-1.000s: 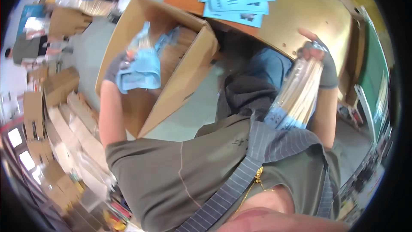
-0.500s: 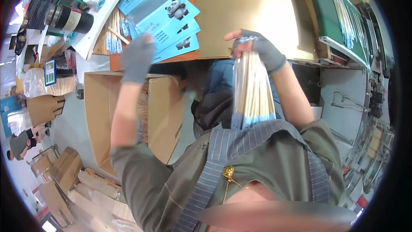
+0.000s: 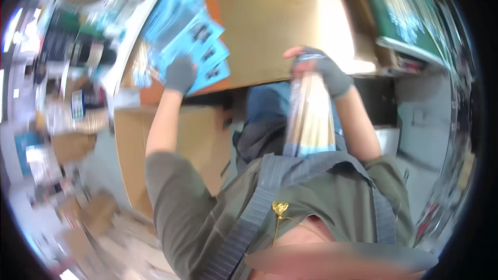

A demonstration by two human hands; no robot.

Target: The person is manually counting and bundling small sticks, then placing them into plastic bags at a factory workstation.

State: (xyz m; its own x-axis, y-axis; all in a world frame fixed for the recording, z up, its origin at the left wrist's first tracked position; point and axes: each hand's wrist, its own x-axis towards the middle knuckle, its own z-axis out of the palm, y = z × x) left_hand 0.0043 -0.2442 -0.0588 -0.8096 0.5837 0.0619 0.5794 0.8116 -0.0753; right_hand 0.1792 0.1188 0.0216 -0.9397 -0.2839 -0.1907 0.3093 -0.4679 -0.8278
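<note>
My right hand (image 3: 324, 72), in a grey fingerless glove, is closed around the top of a clear bag of chopsticks (image 3: 311, 114). The bag hangs upright in front of my apron, its pale sticks ending in light blue at the bottom. My left hand (image 3: 180, 75), gloved the same way, is over the lower left edge of a fanned pile of blue printed plastic bags (image 3: 199, 36). Its fingers are blurred and partly hidden, so I cannot tell whether they grip a bag. Beside it lie loose chopsticks (image 3: 141, 67) with blue-white wrapped ends.
A cardboard sheet (image 3: 264, 26) covers much of the table. An open cardboard box (image 3: 199, 150) stands below my left arm. At the far right, a green tray (image 3: 394, 15) holds wrapped chopsticks. A black flask (image 3: 93, 53) is among the clutter on the white surface at left.
My left hand has moved right and slightly down, onto the edge of the blue bags. My right hand still holds the chopstick bag. The whole view has shifted and blurred.
</note>
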